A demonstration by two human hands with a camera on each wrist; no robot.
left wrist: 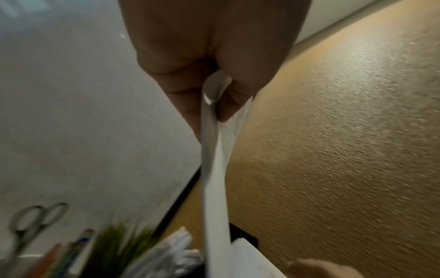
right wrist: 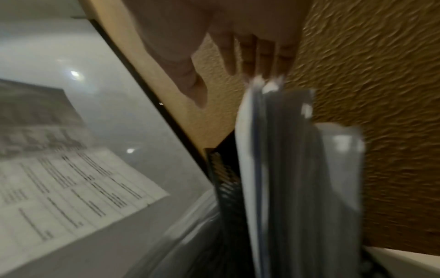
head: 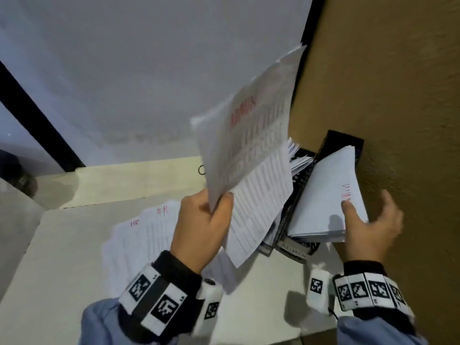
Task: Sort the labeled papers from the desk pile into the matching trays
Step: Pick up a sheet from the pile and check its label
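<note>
My left hand [head: 219, 202] pinches the lower edge of a few printed sheets [head: 249, 135] and holds them raised; the top one bears a red "ADMIN" label. The left wrist view shows the sheets [left wrist: 214, 169] edge-on between thumb and fingers [left wrist: 228, 105]. At the right a black mesh tray [head: 343, 140] labelled ADMIN stands against the wall, holding a leaning paper stack [head: 323, 195]. My right hand [head: 366, 215] is open, thumb resting on the stack's front, fingers spread beside it. In the right wrist view the fingers [right wrist: 262, 56] are straight above the stack [right wrist: 285, 169]. A fanned pile marked "HR" [head: 144, 235] lies on the desk.
A second mesh tray with papers [head: 298, 160] stands just left of the ADMIN tray. A brown textured wall [head: 398, 95] borders the desk [head: 62, 257] on the right. Scissors [left wrist: 35, 222], pencils and a green plant [left wrist: 119, 244] stand at the back.
</note>
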